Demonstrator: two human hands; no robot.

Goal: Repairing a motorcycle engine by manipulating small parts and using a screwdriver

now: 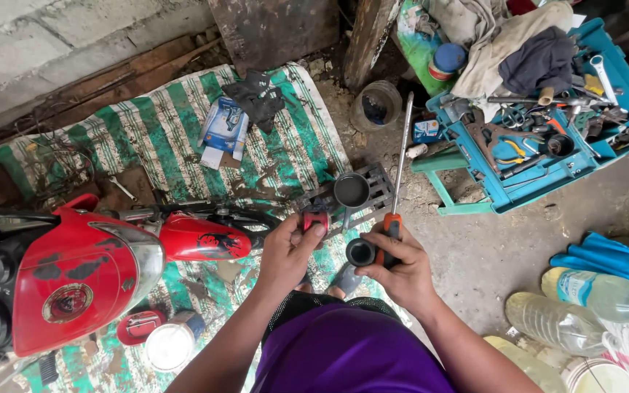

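Head view. Left hand [285, 255] at 6 o'clock of frame, fingers pinched on a small red part [316, 219]. Right hand [400, 271] just beside it at 3 o'clock, fingers wrapped round a long screwdriver [400, 164] with orange handle and a black round cap [360, 252]. Shaft points to 12 o'clock. Red motorcycle fairing [81, 273] at 9 o'clock; teal tool tray [525, 189] at 2 o'clock; striped mat [176, 138] beneath.
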